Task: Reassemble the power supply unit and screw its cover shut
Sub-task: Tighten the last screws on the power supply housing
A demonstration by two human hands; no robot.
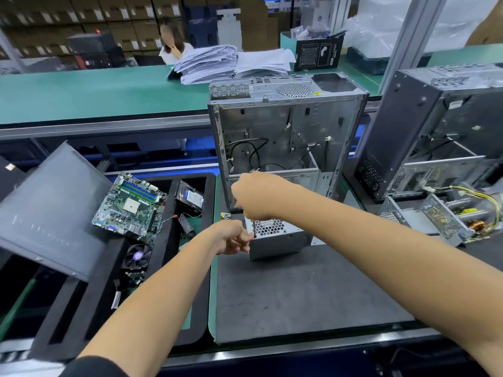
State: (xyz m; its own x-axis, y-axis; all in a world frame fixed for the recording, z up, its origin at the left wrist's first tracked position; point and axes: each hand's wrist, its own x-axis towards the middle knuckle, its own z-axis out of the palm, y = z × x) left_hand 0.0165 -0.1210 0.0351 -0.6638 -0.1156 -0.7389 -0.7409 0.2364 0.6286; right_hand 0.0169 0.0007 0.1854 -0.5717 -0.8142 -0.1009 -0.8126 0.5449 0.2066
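The grey metal power supply unit [277, 240] stands on the dark work mat [299, 295], its honeycomb grille facing up. My right hand [253, 197] grips a screwdriver from above; its thin shaft [253, 227] points straight down onto the unit's top left corner. My left hand [231, 238] is curled against the unit's left side, fingers pinched at the screwdriver tip. Whether a screw sits under the tip is hidden.
An open, empty computer case [285, 137] stands right behind the unit. A second case [435, 131] and an opened power supply [441, 219] with loose wires lie to the right. On the left, a motherboard [130, 205], hard drive [190, 198], fan [137, 257] and side panel [49, 213] lie in a black tray.
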